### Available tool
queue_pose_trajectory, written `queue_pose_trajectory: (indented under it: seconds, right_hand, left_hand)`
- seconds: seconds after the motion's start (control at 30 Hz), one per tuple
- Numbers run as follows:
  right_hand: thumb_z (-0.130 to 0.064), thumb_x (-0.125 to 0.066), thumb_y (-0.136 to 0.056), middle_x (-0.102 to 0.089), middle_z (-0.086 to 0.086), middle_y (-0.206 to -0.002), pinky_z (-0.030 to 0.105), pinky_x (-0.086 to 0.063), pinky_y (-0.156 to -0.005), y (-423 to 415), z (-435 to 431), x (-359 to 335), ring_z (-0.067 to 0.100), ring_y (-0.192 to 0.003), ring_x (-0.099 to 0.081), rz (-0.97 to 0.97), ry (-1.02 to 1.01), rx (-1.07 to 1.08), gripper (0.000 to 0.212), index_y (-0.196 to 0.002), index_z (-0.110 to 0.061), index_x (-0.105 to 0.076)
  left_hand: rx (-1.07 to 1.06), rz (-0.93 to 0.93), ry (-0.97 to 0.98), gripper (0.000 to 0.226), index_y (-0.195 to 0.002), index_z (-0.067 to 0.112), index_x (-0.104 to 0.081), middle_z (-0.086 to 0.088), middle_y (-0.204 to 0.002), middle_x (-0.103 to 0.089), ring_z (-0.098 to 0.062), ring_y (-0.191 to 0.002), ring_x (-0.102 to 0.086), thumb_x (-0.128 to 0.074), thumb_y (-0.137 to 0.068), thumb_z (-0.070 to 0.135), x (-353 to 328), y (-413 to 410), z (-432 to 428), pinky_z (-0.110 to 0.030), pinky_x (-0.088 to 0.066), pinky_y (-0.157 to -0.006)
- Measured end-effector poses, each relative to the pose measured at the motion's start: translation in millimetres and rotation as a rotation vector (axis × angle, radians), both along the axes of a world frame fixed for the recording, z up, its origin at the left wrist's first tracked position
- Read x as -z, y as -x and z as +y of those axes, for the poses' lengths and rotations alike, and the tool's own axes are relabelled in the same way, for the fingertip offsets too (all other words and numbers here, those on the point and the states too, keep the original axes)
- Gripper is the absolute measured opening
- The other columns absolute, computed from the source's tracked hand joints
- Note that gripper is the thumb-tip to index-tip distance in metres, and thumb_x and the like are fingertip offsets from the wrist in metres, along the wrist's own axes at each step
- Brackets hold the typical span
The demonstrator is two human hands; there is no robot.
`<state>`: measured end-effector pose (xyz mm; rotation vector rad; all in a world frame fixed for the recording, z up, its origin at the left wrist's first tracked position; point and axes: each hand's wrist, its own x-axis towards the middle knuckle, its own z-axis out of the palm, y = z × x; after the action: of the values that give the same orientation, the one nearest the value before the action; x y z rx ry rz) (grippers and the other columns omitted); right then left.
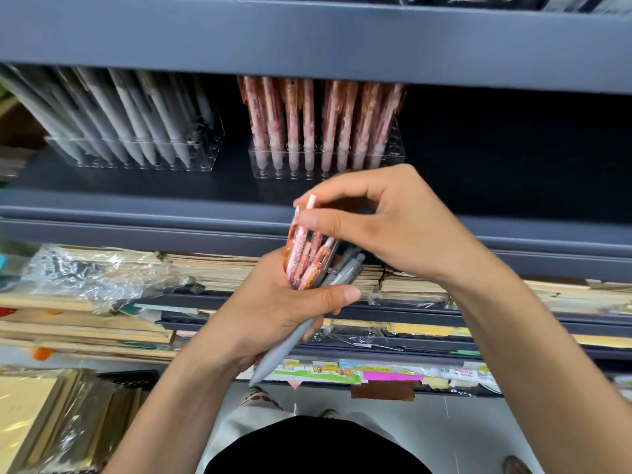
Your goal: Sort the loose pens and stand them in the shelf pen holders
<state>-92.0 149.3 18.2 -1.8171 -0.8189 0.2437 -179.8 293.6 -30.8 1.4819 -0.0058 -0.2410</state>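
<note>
While left hand [270,309] grips a mixed bundle [319,268] of pink and grey pens in front of the shelf [136,196] edge, right hand [386,224] pinches the top of one pink pen [301,234]. On the shelf: grey-pen holder [136,155] towards the left, pink-pen holder [325,162] mid-shelf.

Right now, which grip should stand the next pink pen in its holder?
Right. The right grip pinches a pink pen at its top and is nearer the pink pen holder; the left grip holds the whole bundle of pink and grey pens.
</note>
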Motion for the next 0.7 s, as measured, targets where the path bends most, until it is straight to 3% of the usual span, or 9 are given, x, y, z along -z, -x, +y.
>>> queue_pose_trajectory:
  seconds: [0.17, 0.3, 0.43, 0.57, 0.7]
  right_hand:
    - [-0.007, -0.069, -0.087, -0.075, 0.002, -0.093, 0.028, -0.057, -0.08, 2, -2, 11, 0.012, -0.085, -0.071, 0.105, -0.114, 0.071, 0.009, -0.094, -0.006, -0.074]
    - [-0.005, -0.063, -0.09, -0.075, 0.005, -0.096, 0.028, -0.056, -0.084, 6, -3, 17, 0.014, -0.089, -0.069, 0.178, -0.223, 0.156, 0.012, -0.095, -0.012, -0.073]
    - [-0.007, -0.057, -0.09, -0.073, 0.002, -0.088, 0.028, -0.055, -0.075, 3, -7, 15, 0.013, -0.078, -0.067, 0.263, -0.412, 0.212, 0.014, -0.093, -0.012, -0.07]
    - [-0.008, -0.054, -0.089, -0.072, -0.001, -0.089, 0.037, -0.052, -0.081, -1, -13, 16, 0.016, -0.084, -0.065, 0.221, -0.548, 0.269, 0.016, -0.092, -0.013, -0.069]
    - [0.001, -0.049, -0.09, -0.071, -0.001, -0.084, 0.032, -0.048, -0.071, -7, -23, 14, 0.014, -0.074, -0.065, 0.208, -0.806, 0.335, 0.023, -0.085, -0.012, -0.067]
  left_hand:
    - [0.01, 0.045, 0.002, 0.024, -0.069, 0.01, -0.058, -0.001, -0.042, -0.055, -0.01, -0.032, -0.044, -0.078, -0.07, 0.024, 0, -7, -7, -0.019, -0.039, -0.038]
    - [0.065, 0.072, 0.069, 0.021, -0.06, 0.02, -0.064, 0.001, -0.045, -0.056, -0.011, -0.033, -0.044, -0.08, -0.074, 0.02, -2, -13, -12, -0.02, -0.039, -0.038]
    - [0.103, 0.12, 0.121, 0.019, -0.067, 0.019, -0.063, -0.002, -0.054, -0.058, -0.012, -0.035, -0.043, -0.08, -0.076, 0.018, -3, -16, -14, -0.02, -0.036, -0.036]
    - [0.118, 0.133, 0.138, 0.023, -0.072, 0.013, -0.059, -0.002, -0.056, -0.058, -0.011, -0.034, -0.042, -0.079, -0.077, 0.022, -6, -20, -19, -0.02, -0.035, -0.037]
    - [0.143, 0.125, 0.131, 0.022, -0.071, 0.017, -0.062, -0.001, -0.057, -0.059, -0.011, -0.035, -0.044, -0.082, -0.077, 0.024, -8, -22, -22, -0.019, -0.036, -0.036]
